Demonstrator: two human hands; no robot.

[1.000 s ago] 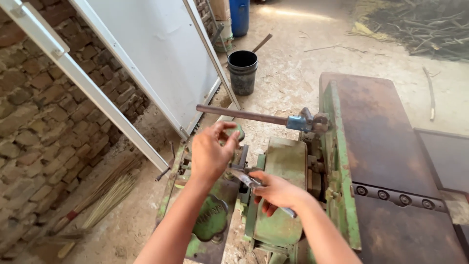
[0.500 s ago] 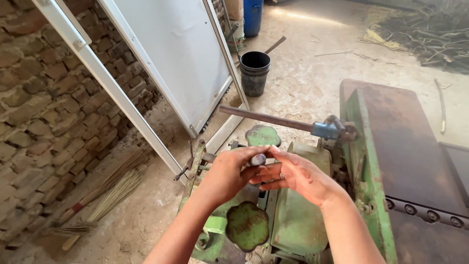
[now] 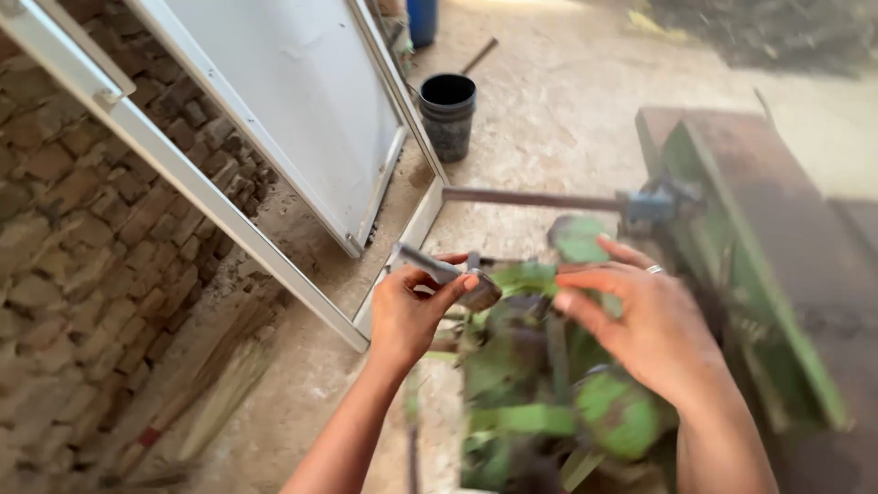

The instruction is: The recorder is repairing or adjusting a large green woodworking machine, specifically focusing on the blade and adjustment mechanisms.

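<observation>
My left hand (image 3: pixel 412 309) grips a grey metal tool, likely an adjustable wrench (image 3: pixel 450 271), with its head pointing right and its handle sticking out to the upper left. My right hand (image 3: pixel 640 320) hovers open just right of it, fingers spread, a ring on one finger, above the green machine (image 3: pixel 540 402). The picture is blurred by motion. A long metal bar (image 3: pixel 530 198) with a blue-grey fitting runs across the machine's top toward the rusty brown table (image 3: pixel 777 210).
A white framed panel (image 3: pixel 302 101) leans against the brick wall (image 3: pixel 82 238) at left. A black bucket (image 3: pixel 448 114) with a stick in it stands on the sandy floor behind, next to a blue barrel (image 3: pixel 422 20). Dry stalks lie by the wall's foot.
The tool has passed from between both hands into my left hand alone. My right hand has let go and moved right, fingers spread. The view has shifted left.
</observation>
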